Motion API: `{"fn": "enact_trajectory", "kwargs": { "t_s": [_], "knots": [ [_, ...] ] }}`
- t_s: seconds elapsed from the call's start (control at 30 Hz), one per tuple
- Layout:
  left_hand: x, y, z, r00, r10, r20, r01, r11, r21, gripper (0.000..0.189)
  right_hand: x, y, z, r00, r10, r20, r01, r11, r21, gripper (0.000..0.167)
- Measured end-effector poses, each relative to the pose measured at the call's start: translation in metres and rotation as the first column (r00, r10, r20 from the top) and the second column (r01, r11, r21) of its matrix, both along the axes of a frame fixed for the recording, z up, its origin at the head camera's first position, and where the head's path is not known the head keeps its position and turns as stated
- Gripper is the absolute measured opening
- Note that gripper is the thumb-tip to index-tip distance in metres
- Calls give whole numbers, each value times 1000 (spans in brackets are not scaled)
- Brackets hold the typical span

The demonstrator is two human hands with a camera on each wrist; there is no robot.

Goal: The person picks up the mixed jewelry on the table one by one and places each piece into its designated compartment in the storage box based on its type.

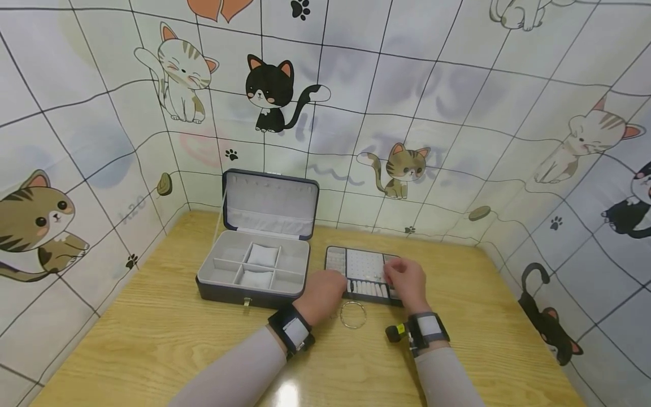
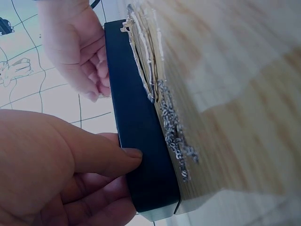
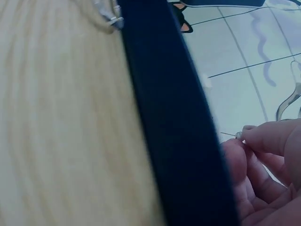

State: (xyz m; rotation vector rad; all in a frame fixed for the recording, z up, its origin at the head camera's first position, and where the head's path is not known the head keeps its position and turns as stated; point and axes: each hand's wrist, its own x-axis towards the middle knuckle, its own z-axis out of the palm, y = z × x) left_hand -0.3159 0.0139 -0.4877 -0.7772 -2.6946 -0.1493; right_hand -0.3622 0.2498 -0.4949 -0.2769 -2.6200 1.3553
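Jewelry tray (image 1: 365, 261), partly hidden, right fingers (image 3: 270, 139) pinching indistinct pin (image 3: 238, 135)

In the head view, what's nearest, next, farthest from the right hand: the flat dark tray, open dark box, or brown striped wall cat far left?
1. Flat dark tray, at the right hand.
2. Open dark box, left of tray.
3. Brown striped wall cat, far left.

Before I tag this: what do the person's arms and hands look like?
Left hand and right hand: ungloved. Pale greyish sleeves; black wrist straps, each with a whitish rectangular patch. Small black block, yellow label, beside the right strap.
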Motion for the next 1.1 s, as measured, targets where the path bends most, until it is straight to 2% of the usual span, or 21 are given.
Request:
{"fn": "enact_trajectory", "kwargs": {
  "t_s": [0.17,0.5,0.87,1.1],
  "knots": [
    [-1,1,-2,1000,-1,-13,1,1000,-9,15,-2,0,-6,1000,8,-16,-7,999,52,13],
    [-3,0,-2,999,-4,-34,4,1000,-7,16,-2,-7,-3,997,28,-77,-17,989,147,15],
    [-3,0,-4,1000,-3,-8,3,1000,-15,17,-5,-12,-9,995,34,-95,-11,975,224,14],
    [-5,2,-4,999,25,30,-24,999,-27,16,-6,-13,-7,994,58,-88,-33,964,263,12]
  ]
}}
